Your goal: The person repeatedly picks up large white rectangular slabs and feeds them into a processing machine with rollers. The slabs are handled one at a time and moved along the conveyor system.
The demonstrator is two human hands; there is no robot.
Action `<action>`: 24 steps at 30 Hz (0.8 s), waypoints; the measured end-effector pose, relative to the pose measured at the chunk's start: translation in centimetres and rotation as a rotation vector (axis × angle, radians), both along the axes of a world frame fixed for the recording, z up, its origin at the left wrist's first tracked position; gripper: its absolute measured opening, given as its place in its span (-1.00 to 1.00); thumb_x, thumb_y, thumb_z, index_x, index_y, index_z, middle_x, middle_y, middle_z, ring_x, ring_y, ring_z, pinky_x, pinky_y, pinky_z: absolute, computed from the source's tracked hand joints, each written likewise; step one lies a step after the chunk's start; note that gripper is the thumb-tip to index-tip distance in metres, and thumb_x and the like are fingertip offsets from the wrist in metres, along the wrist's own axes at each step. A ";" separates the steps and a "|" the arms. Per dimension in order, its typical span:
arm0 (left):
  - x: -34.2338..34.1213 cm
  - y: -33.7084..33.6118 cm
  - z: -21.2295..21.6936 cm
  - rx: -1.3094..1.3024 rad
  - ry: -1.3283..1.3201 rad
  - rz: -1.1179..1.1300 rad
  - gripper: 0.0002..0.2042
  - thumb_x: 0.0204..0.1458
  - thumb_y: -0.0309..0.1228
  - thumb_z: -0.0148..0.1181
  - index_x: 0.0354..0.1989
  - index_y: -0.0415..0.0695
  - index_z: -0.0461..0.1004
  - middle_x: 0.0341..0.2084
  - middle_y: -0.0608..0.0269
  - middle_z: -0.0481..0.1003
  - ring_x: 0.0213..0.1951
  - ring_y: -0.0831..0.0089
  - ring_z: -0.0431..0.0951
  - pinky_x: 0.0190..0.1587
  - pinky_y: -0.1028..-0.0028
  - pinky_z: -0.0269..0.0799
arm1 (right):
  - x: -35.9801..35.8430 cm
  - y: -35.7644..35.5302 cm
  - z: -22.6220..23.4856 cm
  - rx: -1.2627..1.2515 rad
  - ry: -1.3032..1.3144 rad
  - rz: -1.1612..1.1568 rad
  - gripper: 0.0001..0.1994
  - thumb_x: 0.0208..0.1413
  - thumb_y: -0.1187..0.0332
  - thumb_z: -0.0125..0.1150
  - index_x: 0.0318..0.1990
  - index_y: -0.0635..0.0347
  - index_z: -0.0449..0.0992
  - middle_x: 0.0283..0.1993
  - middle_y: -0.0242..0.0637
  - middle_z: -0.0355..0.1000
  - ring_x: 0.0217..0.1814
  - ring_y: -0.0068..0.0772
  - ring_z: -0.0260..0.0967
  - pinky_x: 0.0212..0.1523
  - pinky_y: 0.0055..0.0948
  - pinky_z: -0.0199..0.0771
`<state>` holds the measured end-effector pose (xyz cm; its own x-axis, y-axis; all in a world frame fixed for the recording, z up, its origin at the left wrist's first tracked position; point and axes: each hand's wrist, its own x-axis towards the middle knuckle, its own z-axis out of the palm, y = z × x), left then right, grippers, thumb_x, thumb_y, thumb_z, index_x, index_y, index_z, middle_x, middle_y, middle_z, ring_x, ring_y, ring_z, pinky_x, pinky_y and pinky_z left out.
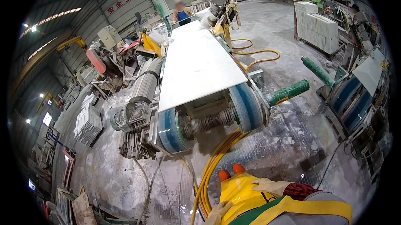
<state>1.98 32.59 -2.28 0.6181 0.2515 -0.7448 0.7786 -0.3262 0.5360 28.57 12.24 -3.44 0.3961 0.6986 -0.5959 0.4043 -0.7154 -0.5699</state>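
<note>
A long white stone slab (pixel 196 64) lies on a belt conveyor machine in front of me, its near end over two blue rollers (pixel 246 106). My left hand (pixel 218 213), in a pale work glove, rests against my yellow apron (pixel 240 193) at the lower edge. My right hand (pixel 271 186), gloved too, lies on the apron near my hip. Neither hand holds anything that I can see. My orange boot tips (pixel 231 172) show just below the machine.
Yellow hoses (pixel 209 170) run across the wet dusty floor from under the machine. A green roller arm (pixel 288 92) sticks out at right. Stacks of white slabs (pixel 317 28) stand at far right; grey tiles (pixel 87 124) at left. Another person (pixel 182 12) stands at the far end.
</note>
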 end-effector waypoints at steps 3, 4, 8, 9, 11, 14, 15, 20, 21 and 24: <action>-0.1 0.1 0.0 -0.009 0.004 0.014 -0.24 0.25 0.26 -0.02 0.46 -0.05 0.32 0.38 0.09 0.40 0.40 0.19 0.36 0.44 0.34 0.17 | 0.0 0.0 0.0 0.005 -0.004 -0.001 -0.37 0.17 -0.14 0.21 0.37 -0.20 0.47 0.36 0.08 0.42 0.39 0.18 0.36 0.44 -0.09 0.30; -0.1 0.2 -0.3 -0.018 0.010 0.021 -0.24 0.26 0.26 -0.02 0.46 -0.04 0.32 0.38 0.09 0.40 0.40 0.19 0.36 0.44 0.34 0.17 | 0.0 0.0 -0.1 0.013 -0.006 -0.001 -0.37 0.16 -0.14 0.21 0.37 -0.20 0.47 0.36 0.08 0.42 0.39 0.17 0.36 0.44 -0.09 0.30; -0.5 0.0 0.2 -0.040 -0.120 0.027 -0.26 0.26 0.24 0.00 0.45 -0.04 0.33 0.37 0.11 0.41 0.39 0.21 0.38 0.43 0.35 0.18 | 0.1 -0.3 -1.2 0.038 -0.012 -0.004 -0.37 0.16 -0.13 0.21 0.37 -0.19 0.48 0.35 0.08 0.43 0.39 0.17 0.37 0.44 -0.10 0.31; -0.4 -0.2 0.7 -0.032 -0.104 0.028 -0.26 0.26 0.24 0.00 0.45 -0.05 0.33 0.37 0.11 0.42 0.39 0.21 0.38 0.43 0.36 0.18 | 0.1 -0.3 -1.3 0.042 -0.012 -0.004 -0.37 0.16 -0.13 0.21 0.36 -0.18 0.48 0.35 0.08 0.44 0.39 0.17 0.37 0.43 -0.10 0.31; 0.0 -0.4 1.8 -0.015 -0.072 0.034 -0.26 0.26 0.23 0.00 0.45 -0.05 0.33 0.37 0.11 0.42 0.38 0.22 0.38 0.43 0.36 0.18 | 0.0 -0.3 -1.1 0.037 -0.015 -0.008 -0.38 0.16 -0.13 0.21 0.36 -0.18 0.48 0.34 0.08 0.44 0.38 0.17 0.38 0.43 -0.10 0.31; 0.0 -0.1 0.1 -0.003 0.007 0.027 -0.26 0.26 0.24 -0.01 0.44 -0.06 0.34 0.36 0.11 0.42 0.39 0.23 0.38 0.43 0.36 0.18 | 0.0 -0.1 -1.4 0.023 -0.029 0.016 -0.37 0.17 -0.17 0.16 0.37 -0.25 0.46 0.35 0.04 0.44 0.37 0.16 0.39 0.42 -0.07 0.33; 0.1 -0.1 0.1 -0.007 0.020 0.028 -0.26 0.26 0.24 -0.01 0.44 -0.06 0.34 0.36 0.11 0.42 0.39 0.23 0.38 0.43 0.36 0.18 | 0.1 -0.2 -1.7 0.015 -0.036 0.024 -0.37 0.17 -0.19 0.14 0.37 -0.29 0.45 0.35 0.02 0.44 0.37 0.15 0.39 0.41 -0.06 0.34; 0.1 0.0 0.0 -0.008 0.021 0.028 -0.26 0.26 0.24 -0.02 0.44 -0.06 0.34 0.36 0.12 0.42 0.38 0.24 0.38 0.43 0.35 0.18 | 0.1 -0.4 -1.7 0.037 -0.037 0.022 -0.37 0.16 -0.19 0.14 0.37 -0.27 0.45 0.34 0.05 0.44 0.36 0.16 0.40 0.41 -0.06 0.34; 0.1 0.0 -0.2 -0.010 0.023 0.030 -0.26 0.26 0.24 -0.02 0.44 -0.06 0.34 0.36 0.12 0.42 0.38 0.24 0.38 0.43 0.35 0.18 | 0.1 -0.3 -1.6 0.038 -0.039 0.021 -0.37 0.16 -0.18 0.14 0.37 -0.27 0.45 0.34 0.05 0.44 0.36 0.16 0.40 0.41 -0.07 0.34; 0.5 0.0 0.2 -0.014 0.034 0.029 -0.25 0.26 0.24 -0.02 0.44 -0.06 0.34 0.36 0.12 0.43 0.38 0.23 0.39 0.42 0.35 0.18 | 0.2 -0.4 -1.8 0.040 -0.037 0.027 -0.37 0.17 -0.18 0.14 0.38 -0.27 0.44 0.35 0.05 0.43 0.37 0.16 0.39 0.42 -0.06 0.34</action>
